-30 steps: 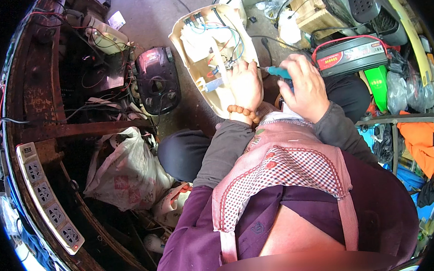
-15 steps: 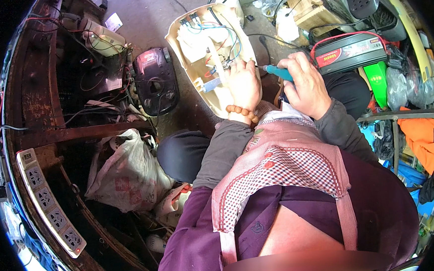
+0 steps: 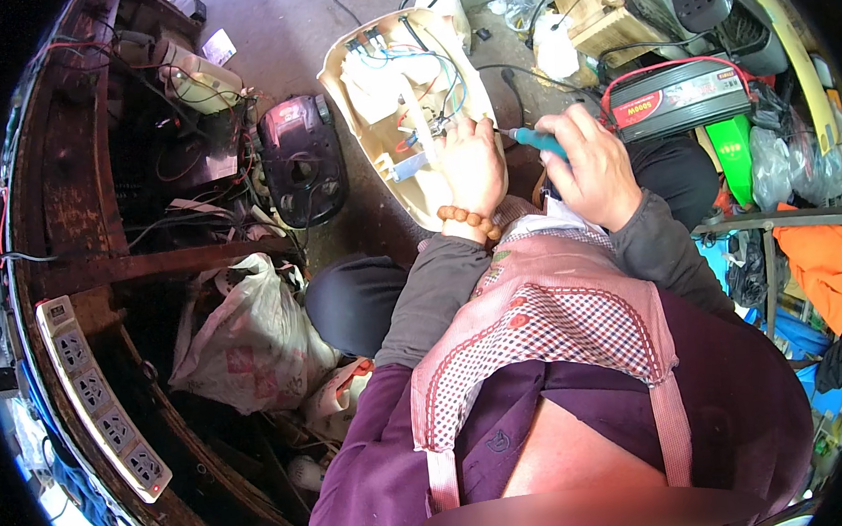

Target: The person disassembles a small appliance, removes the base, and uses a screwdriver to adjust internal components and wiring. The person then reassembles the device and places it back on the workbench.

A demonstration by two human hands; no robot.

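In front of me lies an open cream plastic housing (image 3: pixel 341 85), hollow side up, with blue, red and black wires (image 3: pixel 406 50) inside. Across its middle runs a pale strip (image 3: pixel 419 118), and a blue-grey part (image 3: pixel 407 166) sits near its lower left. My left hand (image 3: pixel 474 171) rests over the right side of the housing, fingers bent and closed on a small part that they mostly hide. A screwdriver (image 3: pixel 537 141) with a teal handle is gripped in my right hand (image 3: pixel 589 168). Its shaft points left, toward the fingertips of my left hand.
To the left stand a dark appliance shell (image 3: pixel 301 161) and a white plastic sack (image 3: pixel 252 341). A white power strip (image 3: pixel 104 403) lies along the rusty frame (image 3: pixel 70 275). On the right are a black-and-red inverter box (image 3: pixel 681 100), a wooden block (image 3: pixel 614 22) and a green piece (image 3: pixel 731 155).
The screwdriver and my right hand have shifted very slightly. My left hand keeps its place on the housing.
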